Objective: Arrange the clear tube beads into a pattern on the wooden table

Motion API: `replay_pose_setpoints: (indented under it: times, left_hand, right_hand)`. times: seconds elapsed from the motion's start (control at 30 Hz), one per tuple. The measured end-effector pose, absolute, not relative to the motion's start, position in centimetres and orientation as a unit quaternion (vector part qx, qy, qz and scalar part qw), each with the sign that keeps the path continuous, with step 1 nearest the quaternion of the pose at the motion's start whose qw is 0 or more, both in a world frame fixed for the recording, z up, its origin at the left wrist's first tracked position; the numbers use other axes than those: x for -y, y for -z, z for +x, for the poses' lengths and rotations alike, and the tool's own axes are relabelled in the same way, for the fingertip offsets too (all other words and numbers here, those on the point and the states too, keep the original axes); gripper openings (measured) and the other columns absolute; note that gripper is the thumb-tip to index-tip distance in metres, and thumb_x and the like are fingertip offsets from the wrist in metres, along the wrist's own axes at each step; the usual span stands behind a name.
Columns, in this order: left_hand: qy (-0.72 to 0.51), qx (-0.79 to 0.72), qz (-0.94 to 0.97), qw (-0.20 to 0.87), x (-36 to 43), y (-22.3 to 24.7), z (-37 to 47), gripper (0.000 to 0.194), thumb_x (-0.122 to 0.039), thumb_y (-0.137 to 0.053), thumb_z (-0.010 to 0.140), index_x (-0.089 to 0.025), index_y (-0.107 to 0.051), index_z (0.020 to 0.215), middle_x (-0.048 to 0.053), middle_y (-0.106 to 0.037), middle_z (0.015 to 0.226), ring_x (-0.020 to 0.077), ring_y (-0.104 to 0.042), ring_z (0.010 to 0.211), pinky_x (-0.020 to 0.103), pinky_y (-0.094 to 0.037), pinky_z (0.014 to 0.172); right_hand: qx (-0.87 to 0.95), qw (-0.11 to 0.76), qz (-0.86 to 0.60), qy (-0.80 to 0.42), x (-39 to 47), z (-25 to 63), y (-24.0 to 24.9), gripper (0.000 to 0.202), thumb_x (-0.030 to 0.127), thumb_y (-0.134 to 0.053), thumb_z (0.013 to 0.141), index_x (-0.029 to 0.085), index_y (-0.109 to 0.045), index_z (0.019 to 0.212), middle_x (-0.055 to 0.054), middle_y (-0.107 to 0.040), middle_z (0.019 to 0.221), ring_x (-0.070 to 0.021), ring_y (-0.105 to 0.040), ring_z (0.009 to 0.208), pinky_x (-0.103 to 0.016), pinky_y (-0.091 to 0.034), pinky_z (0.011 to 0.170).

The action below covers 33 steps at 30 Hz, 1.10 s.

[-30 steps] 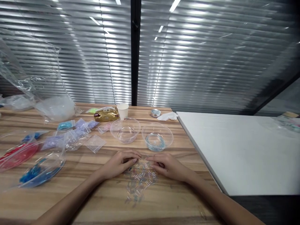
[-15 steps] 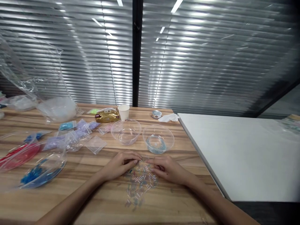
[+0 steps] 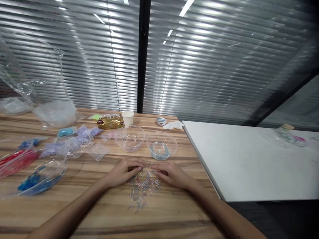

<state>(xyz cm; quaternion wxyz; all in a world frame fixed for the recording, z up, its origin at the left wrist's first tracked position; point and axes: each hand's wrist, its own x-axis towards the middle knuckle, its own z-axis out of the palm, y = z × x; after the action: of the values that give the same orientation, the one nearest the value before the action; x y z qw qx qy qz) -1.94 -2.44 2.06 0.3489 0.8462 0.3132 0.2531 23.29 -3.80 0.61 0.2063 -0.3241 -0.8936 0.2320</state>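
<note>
A loose pile of small, thin multicoloured and clear pieces point(image 3: 144, 187), too fine to name exactly, is spread on the wooden table point(image 3: 99, 212). My left hand point(image 3: 124, 172) rests at the upper left of this pile, thumb and fingertips apart at its edge. Facing it from the upper right is my right hand point(image 3: 171, 174), index finger stretched toward the left fingertips, thumb lower down. No held piece can be made out in either hand. Just beyond the hands stand two clear bowls, the left bowl point(image 3: 118, 142) and the right bowl point(image 3: 174, 146), which has light blue contents.
On the left lie a blue-filled bag point(image 3: 32, 182), a red-filled bag point(image 3: 22, 164) and purple packets point(image 3: 83, 134). Toward the back are a gold packet point(image 3: 111, 122), a paper cup point(image 3: 128, 119), a round tin point(image 3: 161, 121) and a tissue point(image 3: 173, 125). A white table point(image 3: 249, 166) adjoins on the right.
The whole view has shifted, so table and hands appear slightly further left and more of the white table's right side shows. My hands remain at the pile, fingertips slightly closer together.
</note>
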Motion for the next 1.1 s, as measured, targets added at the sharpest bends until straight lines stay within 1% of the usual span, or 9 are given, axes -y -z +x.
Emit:
replay_pose_setpoints:
  times: [0.23, 0.53, 0.7, 0.87, 1.0, 1.1]
  left_hand:
    - [-0.257, -0.314, 0.84, 0.361, 2.82, -2.52, -1.58, 0.023, -0.028, -0.05, 0.093, -0.02, -0.068, 0.104, 0.004, -0.068, 0.11, 0.0176, -0.062, 0.099, 0.028, -0.045, 0.09]
    - [-0.251, -0.349, 0.822, 0.374, 2.71, -2.07, -1.7, 0.027, -0.036, -0.052, 0.091, -0.02, -0.069, 0.104, 0.004, -0.068, 0.111, 0.0207, -0.06, 0.103, 0.029, -0.043, 0.094]
    - [-0.251, -0.359, 0.815, 0.379, 2.74, -2.04, -1.74, 0.028, -0.037, -0.053, 0.09, -0.02, -0.07, 0.102, 0.004, -0.068, 0.111, 0.0219, -0.061, 0.104, 0.031, -0.043, 0.094]
    - [-0.254, -0.347, 0.824, 0.37, 2.64, -1.94, -1.77, 0.027, -0.036, -0.052, 0.091, -0.02, -0.07, 0.102, 0.005, -0.067, 0.112, 0.0216, -0.06, 0.105, 0.033, -0.043, 0.096]
    - [-0.256, -0.328, 0.837, 0.354, 2.93, -1.92, -1.77, 0.026, -0.035, -0.051, 0.092, -0.021, -0.07, 0.103, 0.005, -0.066, 0.113, 0.0208, -0.06, 0.106, 0.032, -0.044, 0.095]
    - [-0.249, -0.335, 0.851, 0.319, 3.15, -1.67, -1.74, 0.027, -0.034, -0.049, 0.093, -0.023, -0.069, 0.105, 0.005, -0.068, 0.111, 0.0207, -0.062, 0.103, 0.031, -0.047, 0.092]
  right_hand:
    - [0.893, 0.231, -0.317, -0.219, 3.87, 23.41, -0.48, 0.029, 0.022, -0.048, 0.093, 0.017, -0.062, 0.118, -0.009, -0.068, 0.106, -0.0182, -0.065, 0.091, -0.028, -0.048, 0.082]
    - [0.879, 0.268, -0.322, -0.225, 4.07, 23.31, -0.07, 0.027, 0.022, -0.048, 0.093, 0.018, -0.066, 0.112, -0.007, -0.069, 0.108, -0.0187, -0.066, 0.092, -0.028, -0.049, 0.082]
    - [0.877, 0.27, -0.327, -0.226, 4.11, 23.11, 0.07, 0.026, 0.023, -0.049, 0.093, 0.019, -0.066, 0.113, -0.005, -0.069, 0.107, -0.0186, -0.066, 0.091, -0.028, -0.049, 0.081]
    - [0.875, 0.276, -0.323, -0.23, 4.13, 22.96, -0.16, 0.028, 0.023, -0.048, 0.093, 0.018, -0.065, 0.114, -0.006, -0.068, 0.11, -0.0189, -0.066, 0.095, -0.028, -0.048, 0.084]
    - [0.879, 0.267, -0.325, -0.224, 4.29, 22.84, -0.57, 0.028, 0.021, -0.047, 0.093, 0.017, -0.066, 0.113, -0.006, -0.07, 0.104, -0.0176, -0.066, 0.087, -0.025, -0.048, 0.077]
    - [0.888, 0.251, -0.319, -0.214, 4.21, 22.84, -0.57, 0.028, 0.02, -0.046, 0.093, 0.017, -0.067, 0.111, -0.006, -0.071, 0.098, -0.0165, -0.066, 0.081, -0.023, -0.047, 0.074]
